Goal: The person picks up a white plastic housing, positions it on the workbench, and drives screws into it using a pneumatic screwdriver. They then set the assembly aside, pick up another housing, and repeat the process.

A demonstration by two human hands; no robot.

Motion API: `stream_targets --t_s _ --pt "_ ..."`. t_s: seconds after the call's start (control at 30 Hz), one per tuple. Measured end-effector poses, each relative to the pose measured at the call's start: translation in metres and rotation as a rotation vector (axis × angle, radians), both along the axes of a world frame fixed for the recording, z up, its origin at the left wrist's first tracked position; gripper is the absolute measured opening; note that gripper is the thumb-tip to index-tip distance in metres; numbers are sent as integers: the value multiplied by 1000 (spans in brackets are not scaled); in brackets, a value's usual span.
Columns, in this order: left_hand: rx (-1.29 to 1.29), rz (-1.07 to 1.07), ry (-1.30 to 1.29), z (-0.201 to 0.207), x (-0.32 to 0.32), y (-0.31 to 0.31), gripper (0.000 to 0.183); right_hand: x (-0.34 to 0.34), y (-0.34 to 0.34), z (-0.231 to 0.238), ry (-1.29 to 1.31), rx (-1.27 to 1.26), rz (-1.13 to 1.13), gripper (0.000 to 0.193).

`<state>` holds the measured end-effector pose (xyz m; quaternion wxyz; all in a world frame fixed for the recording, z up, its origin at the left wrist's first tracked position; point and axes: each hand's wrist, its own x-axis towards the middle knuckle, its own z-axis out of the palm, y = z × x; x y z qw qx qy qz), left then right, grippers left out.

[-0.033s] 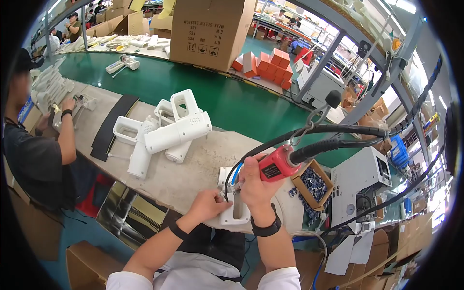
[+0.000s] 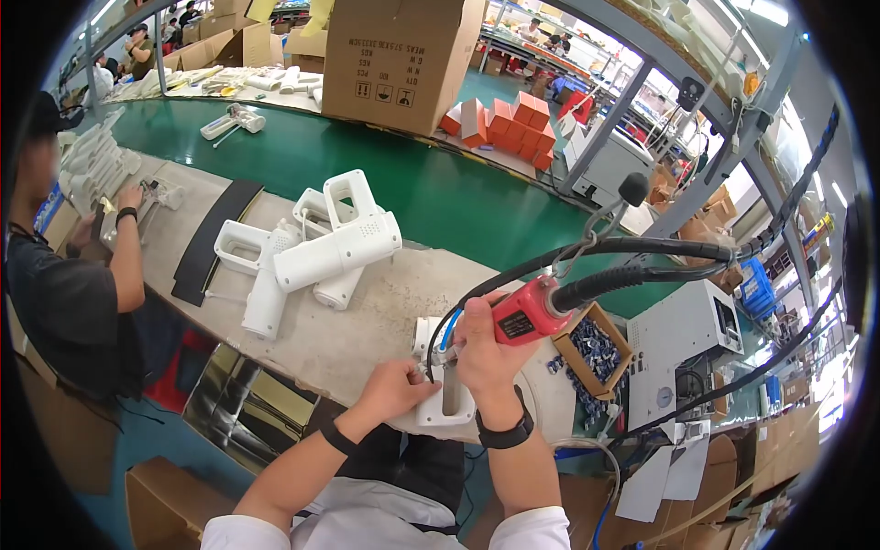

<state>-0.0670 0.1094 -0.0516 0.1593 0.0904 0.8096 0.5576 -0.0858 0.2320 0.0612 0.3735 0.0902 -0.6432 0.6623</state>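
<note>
My right hand [image 2: 486, 362] is wrapped round a red power screwdriver [image 2: 527, 316], which is tilted, with a thick black cable running off to the upper right. Its tip is hidden behind my fingers. Below it, at the bench's near edge, lies a white plastic housing [image 2: 446, 410] with a looped handle. My left hand [image 2: 396, 390] is closed, thumb and fingers pinching the housing's left side. A blue wire or tube shows beside my right fingers. Left of my hands, several assembled white pistol-shaped housings [image 2: 335, 250] lie heaped on the bench.
To the right stands an open cardboard box [image 2: 594, 353] of small dark parts, with more spilled round it. A black strip [image 2: 215, 240] lies on the bench [image 2: 385, 316]. A co-worker [image 2: 73, 247] works at the left. Behind runs a green belt [image 2: 431, 192] with a large carton [image 2: 394, 69] beyond.
</note>
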Motion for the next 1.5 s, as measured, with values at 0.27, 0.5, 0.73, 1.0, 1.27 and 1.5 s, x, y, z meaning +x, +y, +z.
stream_targets --t_s 0.27,0.5,0.73,1.0,1.27,1.5 --pt "6 77 37 4 0 2 31 19 3 46 26 -100 -22 30" --pt "-82 74 199 20 -3 7 45 26 2 50 61 -139 -27 29" --pt "-43 92 221 -4 -4 9 50 8 8 22 -28 -31 4 22" --pt "-122 48 192 -4 -7 7 52 2 -2 6 -59 -39 30 19" --pt "-104 62 137 11 -5 9 48 7 8 15 57 -106 -52 25" --pt "-69 71 161 15 -1 8 45 27 3 57 0 -115 -19 31"
